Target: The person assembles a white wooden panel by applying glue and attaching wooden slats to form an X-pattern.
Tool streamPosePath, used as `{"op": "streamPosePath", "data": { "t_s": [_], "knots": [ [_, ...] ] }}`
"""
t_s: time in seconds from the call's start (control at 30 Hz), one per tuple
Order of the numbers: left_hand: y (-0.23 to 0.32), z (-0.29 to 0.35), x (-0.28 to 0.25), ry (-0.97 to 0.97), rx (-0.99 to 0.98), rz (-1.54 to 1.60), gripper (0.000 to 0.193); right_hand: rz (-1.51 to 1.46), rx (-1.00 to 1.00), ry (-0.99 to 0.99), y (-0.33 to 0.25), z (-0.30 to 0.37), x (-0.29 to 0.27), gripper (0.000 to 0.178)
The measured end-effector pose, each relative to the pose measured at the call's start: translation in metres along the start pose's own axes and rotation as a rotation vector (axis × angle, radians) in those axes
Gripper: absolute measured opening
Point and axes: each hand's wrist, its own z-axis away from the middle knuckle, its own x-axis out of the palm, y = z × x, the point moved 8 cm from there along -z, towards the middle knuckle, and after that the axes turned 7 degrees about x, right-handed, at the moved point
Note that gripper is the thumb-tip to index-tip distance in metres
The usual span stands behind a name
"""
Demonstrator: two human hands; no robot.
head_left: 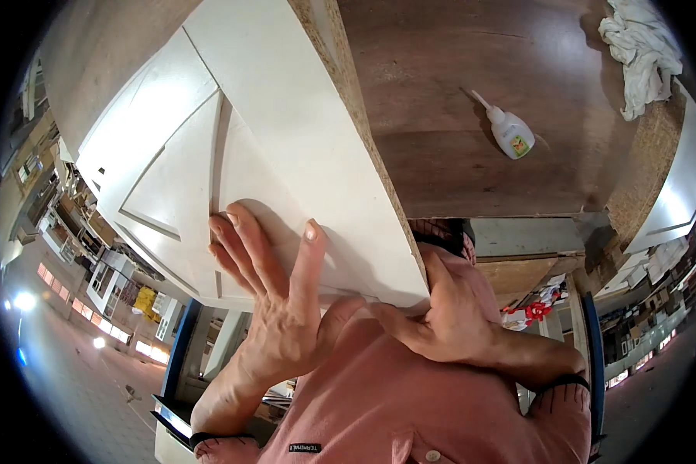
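Note:
A large white door panel (332,170) with raised, grooved shapes lies in front of me, its long right side showing raw particle board. My left hand (267,286) rests flat near its front edge, fingers spread over the white face and the thumb along the edge. At the near right corner, my right hand (452,309) grips the panel. Its thumb reaches along the front edge toward my left thumb, while the other fingers go up the right side and are partly hidden. A small white glue bottle (512,135) with a thin nozzle lies beyond the panel on the right.
The brown tabletop (441,100) extends under and past the panel. At the far right are a crumpled white cloth (642,50) and another white panel (677,185) with a particle board edge. Boards (522,236) stand below the table's near edge. Workshop clutter fills both sides.

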Motion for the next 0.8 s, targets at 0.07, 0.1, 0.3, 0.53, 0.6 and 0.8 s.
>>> {"op": "streamPosePath", "data": {
  "t_s": [0.07,0.1,0.3,0.53,0.6,0.8],
  "knots": [
    [0.0,-0.001,0.001,-0.034,0.015,-0.089,0.1,0.027,0.043,-0.02,-0.006,-0.003,-0.006,0.065],
    [0.0,-0.001,0.003,-0.071,0.027,-0.177,0.106,0.051,0.087,-0.042,-0.006,-0.003,-0.007,0.062],
    [0.005,-0.006,-0.003,-0.048,0.027,-0.112,0.112,0.051,0.132,-0.022,-0.006,-0.003,-0.009,0.059],
    [0.003,-0.005,-0.004,0.022,0.005,0.009,0.1,0.096,0.121,-0.112,-0.007,-0.003,-0.011,0.056],
    [0.001,-0.004,-0.002,0.029,0.0,0.01,0.096,0.163,0.105,-0.119,-0.007,0.0,-0.01,0.055],
    [0.005,0.0,-0.004,0.095,0.002,-0.086,0.095,-0.16,0.032,-0.053,-0.007,0.006,0.0,0.056]
  ]
}}
